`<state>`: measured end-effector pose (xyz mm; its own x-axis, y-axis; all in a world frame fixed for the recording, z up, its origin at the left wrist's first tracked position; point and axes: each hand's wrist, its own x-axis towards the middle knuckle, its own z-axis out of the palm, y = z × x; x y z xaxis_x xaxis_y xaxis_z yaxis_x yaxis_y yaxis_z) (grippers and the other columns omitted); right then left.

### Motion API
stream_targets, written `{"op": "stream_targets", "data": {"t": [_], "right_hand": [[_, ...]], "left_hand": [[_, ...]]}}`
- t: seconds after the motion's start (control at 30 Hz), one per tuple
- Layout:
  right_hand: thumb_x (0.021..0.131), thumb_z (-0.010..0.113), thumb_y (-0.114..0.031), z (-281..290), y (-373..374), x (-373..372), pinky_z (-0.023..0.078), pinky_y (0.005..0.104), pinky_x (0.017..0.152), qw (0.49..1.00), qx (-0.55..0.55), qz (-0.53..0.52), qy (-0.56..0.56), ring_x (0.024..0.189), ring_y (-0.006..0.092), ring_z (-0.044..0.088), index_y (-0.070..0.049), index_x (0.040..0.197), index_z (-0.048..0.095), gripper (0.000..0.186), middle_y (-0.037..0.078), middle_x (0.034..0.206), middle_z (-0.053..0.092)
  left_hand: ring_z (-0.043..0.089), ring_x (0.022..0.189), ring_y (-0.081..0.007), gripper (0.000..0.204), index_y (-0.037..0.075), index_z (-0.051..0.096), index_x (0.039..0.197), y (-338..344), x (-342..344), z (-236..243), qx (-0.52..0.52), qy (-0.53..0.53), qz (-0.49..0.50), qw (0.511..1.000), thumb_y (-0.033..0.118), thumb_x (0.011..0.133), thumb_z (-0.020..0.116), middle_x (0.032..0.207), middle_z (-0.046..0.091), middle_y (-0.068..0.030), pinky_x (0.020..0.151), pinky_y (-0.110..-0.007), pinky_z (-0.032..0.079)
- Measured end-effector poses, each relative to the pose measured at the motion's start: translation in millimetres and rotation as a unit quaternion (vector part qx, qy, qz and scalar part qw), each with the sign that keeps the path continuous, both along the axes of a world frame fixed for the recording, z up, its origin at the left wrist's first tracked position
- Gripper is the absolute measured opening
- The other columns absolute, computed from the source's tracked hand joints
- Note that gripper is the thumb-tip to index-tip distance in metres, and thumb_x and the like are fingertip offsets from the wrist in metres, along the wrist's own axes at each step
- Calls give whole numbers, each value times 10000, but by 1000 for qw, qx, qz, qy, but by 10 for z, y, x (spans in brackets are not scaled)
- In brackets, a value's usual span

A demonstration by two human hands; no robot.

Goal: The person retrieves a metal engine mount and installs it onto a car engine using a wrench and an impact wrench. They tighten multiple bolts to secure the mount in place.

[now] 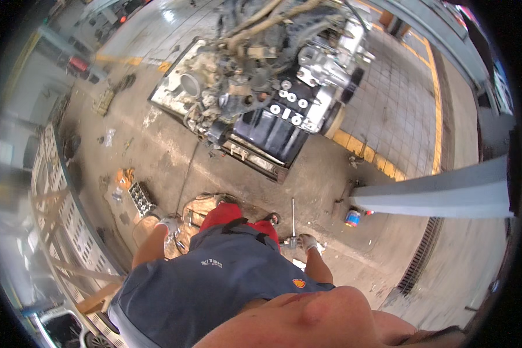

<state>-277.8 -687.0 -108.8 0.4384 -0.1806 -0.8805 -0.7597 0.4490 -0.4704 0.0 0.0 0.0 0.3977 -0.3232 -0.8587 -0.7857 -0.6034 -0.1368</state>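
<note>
Here's the gloved right hand (308,242), arm reaching down, its grip too small to tell; just to its left, nearer it than the other hand, sits the long-handled metal tool (293,219) over the floor (156,145), long axis pointing ahead. Across the body, the gloved left hand (169,225), grip unclear too, reaches low beside the brown round piece (206,204), the slotted metal block (141,198) ahead and to its left.

L hand (169,225), pale-gloved, is down & fwd at the body's L side, w/ bare L forearm (149,247) angled outward. R hand (308,242), also gloved, is low on the R, well apart from L; R forearm (317,268) bare too. Finger pose unclear, both.
</note>
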Motion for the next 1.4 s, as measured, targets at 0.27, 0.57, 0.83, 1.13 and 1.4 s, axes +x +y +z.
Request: {"op": "stream_targets", "data": {"t": [0.27, 0.57, 0.83, 1.13, 1.4], "right_hand": [[1009, 659, -188, -178, -530, 1116, 513, 368, 578, 997, 0, 73, -14, 652, 226, 650, -38, 1204, 706, 250, 101, 843, 717], [1003, 618, -191, 542, 1358, 2819, 497, 370, 614, 910, 44, 402, -97, 717, 225, 637, -12, 1035, 644, 184, 96, 810, 628], [939, 643, -457, 1626, 3291, 4418, 515, 457, 1052, 632, -248, 702, -217, 1227, 401, 670, -58, 1381, 675, 597, 218, 1394, 673], [955, 621, -475, 2066, 5065, 5248, 511, 467, 1026, 558, -177, 759, -286, 1214, 385, 674, -95, 1311, 705, 527, 222, 1289, 718], [960, 652, -445, 1468, 6170, 6580, 535, 472, 1005, 533, -101, 776, -322, 1182, 380, 695, -45, 1306, 698, 532, 225, 1257, 736]], "left_hand": [[649, 1260, -338, 488, 103, 681, 1337, -1712, 358, 1132, -294, -39, 476, 828, 455, 1029, 542, 1353, 691, -183, 1054, -404, 497], [719, 1155, -337, 319, 42, 765, 1164, 772, -1389, -866, -267, -83, 320, 905, 196, 981, 555, 1238, 745, -203, 971, -419, 572], [743, 988, -319, 199, 120, 790, 1010, 1283, -1961, -555, -218, 90, 804, 545, 260, 909, 691, 1038, 769, -146, 837, -413, 605], [694, 881, -305, 198, 138, 747, 988, 1649, -905, -372, -260, 84, 928, 255, 308, 955, 652, 946, 716, -108, 760, -437, 581], [651, 785, -293, 220, 153, 708, 969, 2008, 385, -296, -283, 69, 950, 113, 351, 996, 617, 864, 668, -74, 691, -458, 560]]}}
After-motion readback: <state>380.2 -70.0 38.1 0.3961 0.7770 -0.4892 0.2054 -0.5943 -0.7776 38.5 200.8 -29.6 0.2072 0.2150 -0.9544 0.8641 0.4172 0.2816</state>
